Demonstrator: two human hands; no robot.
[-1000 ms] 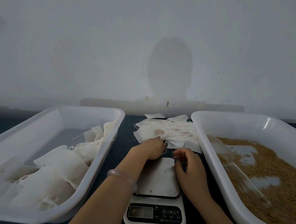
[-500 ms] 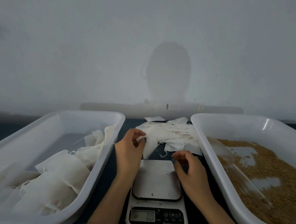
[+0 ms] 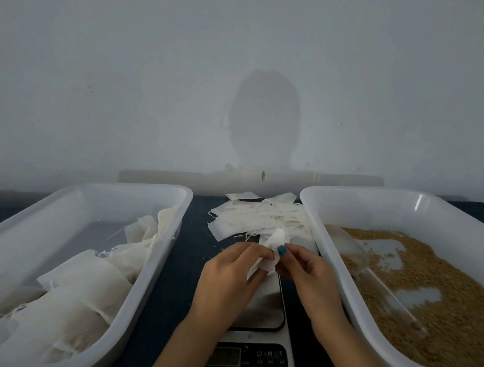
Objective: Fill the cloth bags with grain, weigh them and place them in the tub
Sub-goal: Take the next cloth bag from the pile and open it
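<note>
My left hand (image 3: 228,277) and my right hand (image 3: 309,274) both pinch one empty white cloth bag (image 3: 270,251), held just above the digital scale (image 3: 263,313) in the middle. Behind it lies a pile of empty cloth bags (image 3: 258,216) on the dark table. The white tub on the left (image 3: 11,224) holds several filled bags (image 3: 85,284). The white tub on the right (image 3: 445,214) holds brown grain (image 3: 441,306) and a clear plastic scoop (image 3: 353,248) lying in it.
A pale wall rises right behind the table. The two tubs flank the scale closely, leaving a narrow strip of dark table (image 3: 171,281) between them. A few loose grains lie on the table near the bag pile.
My left hand lifted one empty bag off the pile and brought it back over the scale. My right hand came in and took hold of the same bag.
</note>
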